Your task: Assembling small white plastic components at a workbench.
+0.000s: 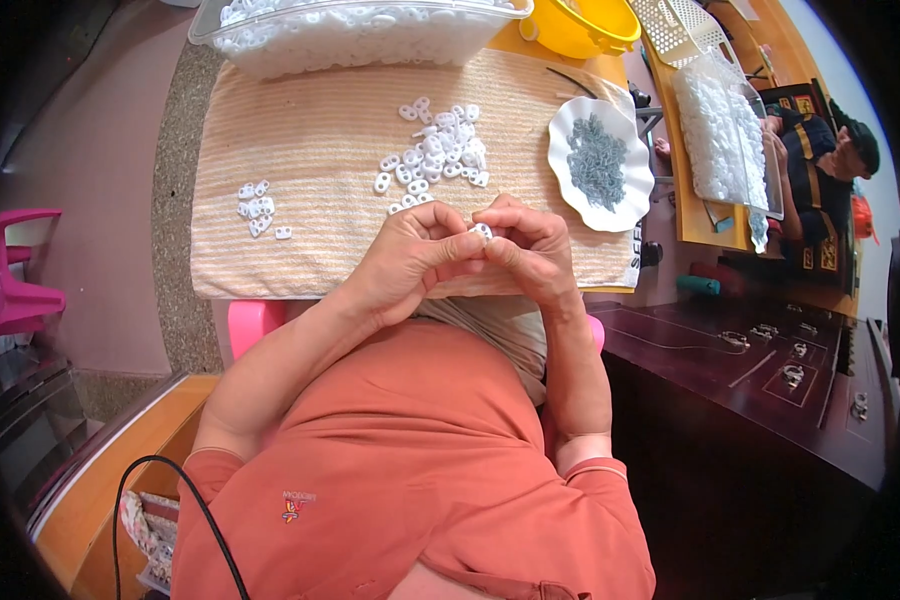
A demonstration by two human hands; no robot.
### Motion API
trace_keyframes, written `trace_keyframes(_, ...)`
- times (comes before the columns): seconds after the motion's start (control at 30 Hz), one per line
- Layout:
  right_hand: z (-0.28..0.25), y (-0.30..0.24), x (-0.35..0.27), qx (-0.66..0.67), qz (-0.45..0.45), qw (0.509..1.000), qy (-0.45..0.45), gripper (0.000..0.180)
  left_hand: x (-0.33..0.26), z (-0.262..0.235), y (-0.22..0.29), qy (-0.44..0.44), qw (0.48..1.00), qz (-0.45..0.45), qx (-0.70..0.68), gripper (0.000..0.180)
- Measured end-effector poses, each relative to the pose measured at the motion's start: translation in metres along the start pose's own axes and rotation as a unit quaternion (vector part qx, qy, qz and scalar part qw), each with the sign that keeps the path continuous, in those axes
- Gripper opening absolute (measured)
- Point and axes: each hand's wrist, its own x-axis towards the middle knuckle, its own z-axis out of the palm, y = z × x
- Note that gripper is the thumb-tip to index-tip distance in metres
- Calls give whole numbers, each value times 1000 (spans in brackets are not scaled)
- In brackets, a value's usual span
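Note:
My left hand (410,262) and my right hand (528,245) meet over the near edge of a striped beige towel (310,190). Between their fingertips they pinch one small white plastic piece (482,231). Just beyond the hands lies a loose heap of the same white plastic pieces (435,158). A smaller cluster of white pieces (257,207) sits on the towel to the left. A white scalloped plate (570,140) to the right holds a pile of small grey metal parts (597,160).
A clear plastic tub (350,42) full of white pieces stands at the far edge. A yellow bowl (582,25) and a white basket (675,28) are beyond. Another person (820,170) sits at the right. A dark wooden cabinet (760,380) is at right, a pink chair (10,285) at left.

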Motion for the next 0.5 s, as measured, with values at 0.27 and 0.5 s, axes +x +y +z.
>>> trace_keyframes(0.27, 3, -7, 3, 31, 1, 999, -11, 23, -1, 5, 2, -9, 1000, -1, 2, 8)
trace_keyframes(0.5, 12, -20, -1, -10, 55, 998, 7, 16, -7, 13, 1, 7, 1000, 14, 27, 11)
